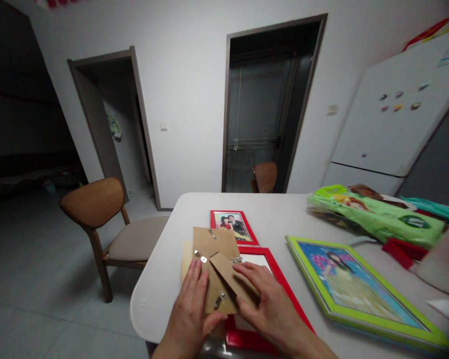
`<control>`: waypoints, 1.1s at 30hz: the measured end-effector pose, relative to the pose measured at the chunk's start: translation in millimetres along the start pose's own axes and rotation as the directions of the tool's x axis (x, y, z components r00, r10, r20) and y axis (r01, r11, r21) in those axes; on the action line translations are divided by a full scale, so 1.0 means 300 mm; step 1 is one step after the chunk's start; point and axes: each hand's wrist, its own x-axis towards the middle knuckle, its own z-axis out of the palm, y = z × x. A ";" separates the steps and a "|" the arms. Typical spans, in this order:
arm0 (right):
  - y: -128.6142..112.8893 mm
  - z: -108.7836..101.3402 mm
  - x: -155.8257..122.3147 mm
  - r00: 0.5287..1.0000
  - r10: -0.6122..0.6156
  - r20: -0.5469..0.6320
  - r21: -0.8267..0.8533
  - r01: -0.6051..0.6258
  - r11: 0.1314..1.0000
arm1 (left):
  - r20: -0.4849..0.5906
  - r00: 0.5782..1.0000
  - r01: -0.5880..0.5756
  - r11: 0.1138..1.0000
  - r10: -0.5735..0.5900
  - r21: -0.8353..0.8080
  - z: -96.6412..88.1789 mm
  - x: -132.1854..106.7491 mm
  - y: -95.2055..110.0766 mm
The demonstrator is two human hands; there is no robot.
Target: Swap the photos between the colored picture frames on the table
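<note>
A brown cardboard frame backing [214, 259] with small metal clips and a fold-out stand flap lies on the white table [284, 212], partly over an open red picture frame [269, 299]. My left hand [190, 311] rests flat on the backing's left side, fingers stretched out, thumb under its lower edge. My right hand [264, 299] lies flat on the stand flap, fingers extended. A smaller red frame [232, 225] holding a photo of two people sits just behind the backing.
A green-framed picture [355, 289] lies to the right. Green plastic packages [377, 214] and a red item [402, 249] sit at the back right. A wooden chair [105, 224] stands left of the table, another [265, 177] behind it. A white fridge [396, 119] stands at right.
</note>
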 end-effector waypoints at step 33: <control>0.297 -0.212 -0.155 0.823 0.488 -0.292 0.390 -0.364 0.846 | 0.085 0.987 0.147 0.983 -0.138 -0.111 -0.100 -0.122 -0.058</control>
